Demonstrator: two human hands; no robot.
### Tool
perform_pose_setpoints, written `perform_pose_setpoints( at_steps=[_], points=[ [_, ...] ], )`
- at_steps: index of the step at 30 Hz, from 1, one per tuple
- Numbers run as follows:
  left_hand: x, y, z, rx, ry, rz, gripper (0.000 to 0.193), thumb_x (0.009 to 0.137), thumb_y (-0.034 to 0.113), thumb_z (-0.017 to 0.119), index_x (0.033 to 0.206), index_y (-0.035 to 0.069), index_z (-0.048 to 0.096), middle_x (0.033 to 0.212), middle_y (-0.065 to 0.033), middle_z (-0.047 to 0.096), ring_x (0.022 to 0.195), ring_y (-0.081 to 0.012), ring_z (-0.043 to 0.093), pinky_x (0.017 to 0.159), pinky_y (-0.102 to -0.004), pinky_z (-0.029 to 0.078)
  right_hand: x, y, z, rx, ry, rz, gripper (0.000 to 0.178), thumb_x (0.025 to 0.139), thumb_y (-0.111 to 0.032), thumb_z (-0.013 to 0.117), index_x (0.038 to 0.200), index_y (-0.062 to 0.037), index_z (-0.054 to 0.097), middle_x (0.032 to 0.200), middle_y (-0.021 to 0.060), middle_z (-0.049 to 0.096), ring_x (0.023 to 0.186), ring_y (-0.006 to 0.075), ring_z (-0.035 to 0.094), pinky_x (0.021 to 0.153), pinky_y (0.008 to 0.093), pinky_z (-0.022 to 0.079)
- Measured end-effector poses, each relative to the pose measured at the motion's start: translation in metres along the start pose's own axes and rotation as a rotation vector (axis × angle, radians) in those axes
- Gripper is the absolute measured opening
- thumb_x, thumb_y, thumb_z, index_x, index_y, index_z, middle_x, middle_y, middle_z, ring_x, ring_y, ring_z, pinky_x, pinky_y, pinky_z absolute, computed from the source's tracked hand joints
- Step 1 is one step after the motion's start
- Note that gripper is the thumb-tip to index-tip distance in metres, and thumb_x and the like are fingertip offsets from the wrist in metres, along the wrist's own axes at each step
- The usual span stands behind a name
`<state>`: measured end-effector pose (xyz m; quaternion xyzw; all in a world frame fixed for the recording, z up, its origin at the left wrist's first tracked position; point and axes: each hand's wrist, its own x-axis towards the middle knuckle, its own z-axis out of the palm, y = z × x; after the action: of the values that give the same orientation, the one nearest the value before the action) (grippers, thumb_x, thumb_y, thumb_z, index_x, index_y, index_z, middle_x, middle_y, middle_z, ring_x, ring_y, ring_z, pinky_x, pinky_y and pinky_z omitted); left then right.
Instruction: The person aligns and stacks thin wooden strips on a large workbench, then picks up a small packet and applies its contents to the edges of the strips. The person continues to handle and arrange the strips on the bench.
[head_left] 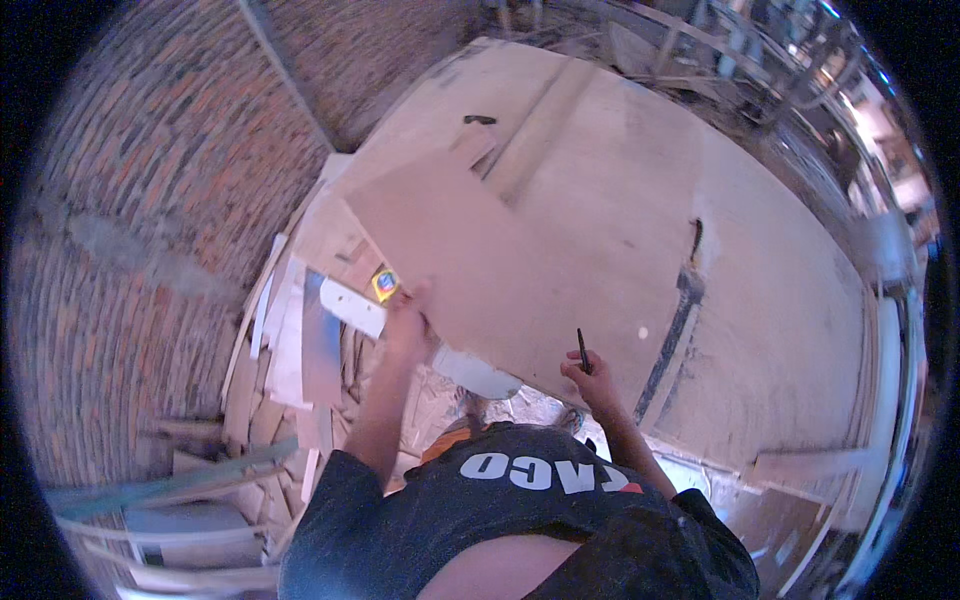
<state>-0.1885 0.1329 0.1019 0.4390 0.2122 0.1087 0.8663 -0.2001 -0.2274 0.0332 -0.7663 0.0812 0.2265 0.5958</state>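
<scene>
Closest in is the dark shirt (400, 540) of the person working, white lettering across it, with bare forearms reaching out over the job. Down to the near left there's a messy heap of wood scraps (240, 400), plus a bluish-green strip (170, 472) lying across that side. The right hand (592, 378) is up at the near edge of the big pale worktop (780, 320), pinching a dark pen (583, 350) in its fingers, pen pretty much upright. The left hand (412, 312) is further left, at the near left edge of a brown board (450, 240), with a yellow tape measure (385, 284) right by its fingers. That hand's kinda blurry, so I honestly can't tell if it's gripping the tape, the board or just resting there. The board itself lies flat on the left half of the worktop, and a white rounded piece (353, 306) pokes out just left of the left hand. Over on the right of the worktop is a long dark strip (670, 335) with a black curved end pointing away, and a small dark curved thing (480, 120) sits at the far left, past the board. Brick wall (150, 250) fills the left side, and there's a bunch of blurry clutter (730, 60) at the far right
</scene>
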Motion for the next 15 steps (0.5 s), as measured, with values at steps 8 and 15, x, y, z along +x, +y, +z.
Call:
perform_pose_setpoints(
  at_steps=[8,15],
  points=[
    [0.219,0.085,-0.12,-0.048,-0.14,-0.149,0.043,0.103,0.015,0.062,0.141,-0.001,0.051,0.13,-0.0154,0.067,0.116,-0.0292,0.068,0.101,-0.0441,0.058,-0.033,0.024,0.069,-0.18,0.072,-0.009,0.038,0.091,-0.026,0.079,0.116,0.0009,0.07,0.08,0.0041,0.065,0.074,0.0136,0.058,0.067,0.0333,0.048],
    [0.332,0.111,-0.195,0.271,-0.194,-0.148,0.047,0.103,0.017,0.063,0.144,-0.001,0.051,0.134,-0.0149,0.066,0.123,-0.0309,0.065,0.105,-0.0477,0.056,-0.03,-0.006,0.1,-0.291,0.007,0.116,0.045,0.091,-0.03,0.078,0.125,-0.0011,0.069,0.085,0.0065,0.068,0.076,0.0156,0.059,0.069,0.0344,0.049]
  ],
)
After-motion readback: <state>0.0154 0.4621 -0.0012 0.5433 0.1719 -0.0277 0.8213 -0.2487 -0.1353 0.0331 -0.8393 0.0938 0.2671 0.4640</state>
